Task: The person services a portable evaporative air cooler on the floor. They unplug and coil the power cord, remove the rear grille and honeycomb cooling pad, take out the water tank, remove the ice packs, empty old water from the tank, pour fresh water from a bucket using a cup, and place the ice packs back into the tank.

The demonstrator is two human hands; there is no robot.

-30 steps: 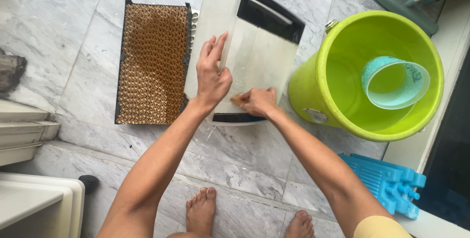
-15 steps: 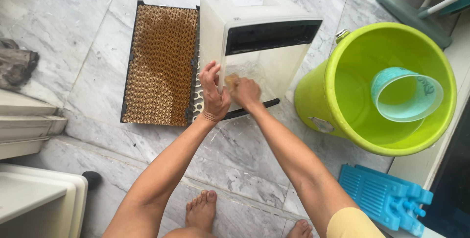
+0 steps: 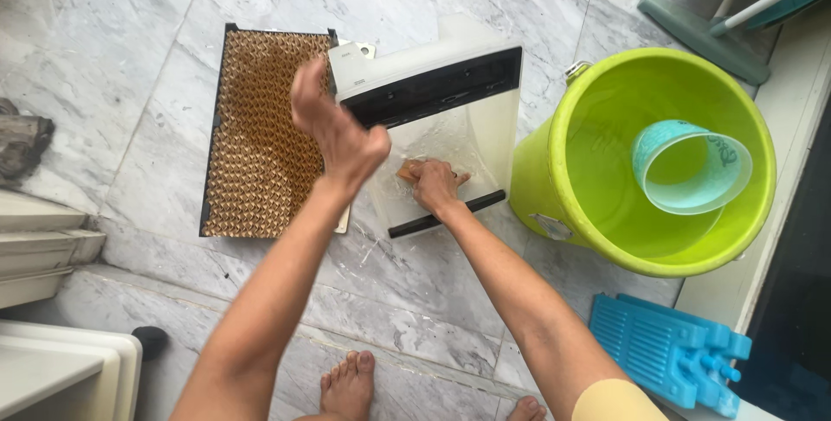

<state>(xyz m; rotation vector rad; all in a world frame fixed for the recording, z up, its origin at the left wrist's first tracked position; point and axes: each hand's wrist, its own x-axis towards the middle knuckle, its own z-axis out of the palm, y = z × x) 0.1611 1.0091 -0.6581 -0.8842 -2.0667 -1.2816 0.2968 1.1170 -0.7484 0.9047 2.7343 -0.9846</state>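
A white plastic housing (image 3: 407, 62) with a black slot and a black lower bar lies on the marble floor, its wet hollow facing up. My right hand (image 3: 435, 186) presses an orange-brown sponge (image 3: 406, 170) against the inside of that hollow. My left hand (image 3: 333, 131) is raised and blurred above the housing's left edge, with fingers pointing up and nothing in it. A brown honeycomb pad (image 3: 260, 127) in a black frame lies flat just left of the housing.
A lime-green bucket (image 3: 541, 187) holding a teal scoop (image 3: 688, 166) stands to the right. A blue plastic grille (image 3: 662, 347) lies at the lower right, a long-handled floor wiper (image 3: 701, 32) at the top right, and white panels (image 3: 48, 244) at the left. My bare feet (image 3: 346, 382) are below.
The housing has tipped from leaning upright to lying with its hollow up. My left hand has let go of its edge and lifted. My right hand with the sponge has moved lower and to the right.
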